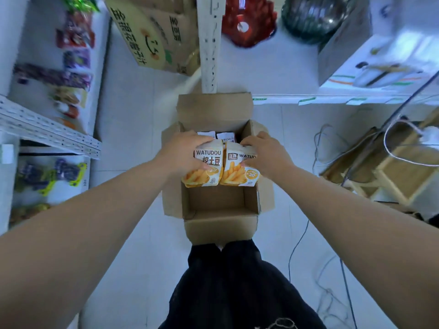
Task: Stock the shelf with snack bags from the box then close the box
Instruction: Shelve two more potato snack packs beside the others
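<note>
Gripping one snack bag (203, 166) each, both hands (left (184, 151), right (264, 154)) over open box (221, 205).

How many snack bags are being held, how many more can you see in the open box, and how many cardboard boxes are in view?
Held snack bags: at least 2, one in each grip
More bags in the box: 2 tops visible
Cardboard boxes: 2, the open box and the printed box
Total: 6

2 white/orange snack bags (221, 166) upright, side by side in open cardboard box (221, 205)
</note>
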